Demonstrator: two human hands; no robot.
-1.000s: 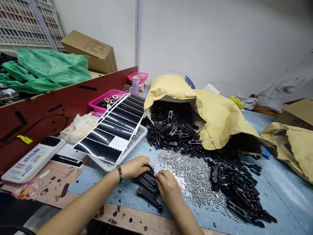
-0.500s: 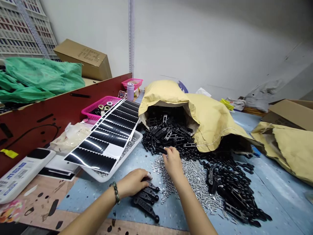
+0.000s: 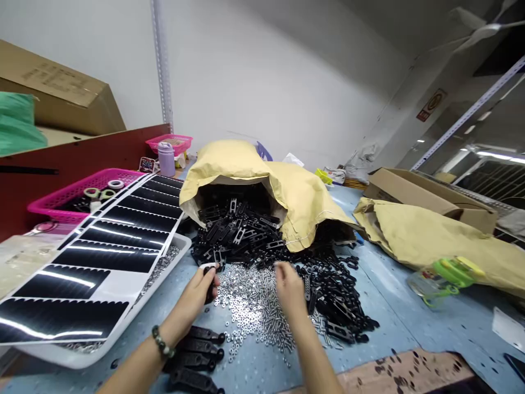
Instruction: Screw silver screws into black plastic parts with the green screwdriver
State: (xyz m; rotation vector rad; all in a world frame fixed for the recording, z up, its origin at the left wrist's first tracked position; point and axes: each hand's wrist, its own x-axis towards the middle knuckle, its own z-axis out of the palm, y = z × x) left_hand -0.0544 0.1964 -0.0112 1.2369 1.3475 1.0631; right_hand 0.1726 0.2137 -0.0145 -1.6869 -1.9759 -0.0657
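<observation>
My left hand [image 3: 199, 290], with a beaded bracelet on the wrist, is closed around a black plastic part [image 3: 211, 289]; much of the part is hidden by the fingers. My right hand [image 3: 289, 287] is over the right side of the loose screws [image 3: 268, 306], its fingers bent together, and anything between them is too blurred to see. Small metal nuts [image 3: 241, 314] are spread between the hands. Several black arm-shaped pieces [image 3: 194, 358] lie side by side below my left wrist. Behind the hands, a heap of black plastic parts [image 3: 241, 235] spills from a yellow paper sack [image 3: 229, 156].
At left, printed black sticker sheets [image 3: 118, 230] cover part of a white tray [image 3: 77, 358] of metal pieces. A pink basket [image 3: 49, 205] sits behind it. To the right are more black parts [image 3: 340, 306], another paper sack [image 3: 426, 232] and a green-lidded bottle [image 3: 447, 276].
The view has swung right. My left hand has lifted off the row of black pieces and now holds a part near the nuts. My right hand has moved from the black heap to the screws.
</observation>
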